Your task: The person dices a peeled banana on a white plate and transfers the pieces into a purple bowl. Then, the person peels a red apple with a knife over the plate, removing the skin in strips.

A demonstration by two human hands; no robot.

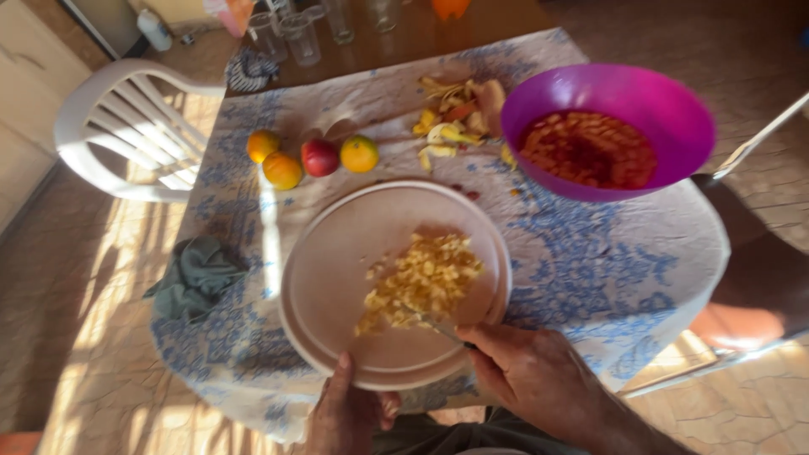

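A round pale plate [337,253] is lifted and tilted over the table, carrying a heap of small yellow fruit pieces [421,282]. My left hand [345,413] grips the plate's near rim, thumb on top. My right hand [539,379] is closed on a knife [447,331] whose blade touches the near edge of the yellow heap. A purple bowl [666,109] with red and orange cut fruit [590,150] stands at the far right of the table.
Several whole fruits [312,157] and a pile of peels [455,118] lie on the blue-patterned tablecloth [590,270]. A green cloth [198,274] sits at the left edge. Glasses [299,34] stand at the back. A white plastic chair [126,126] is left.
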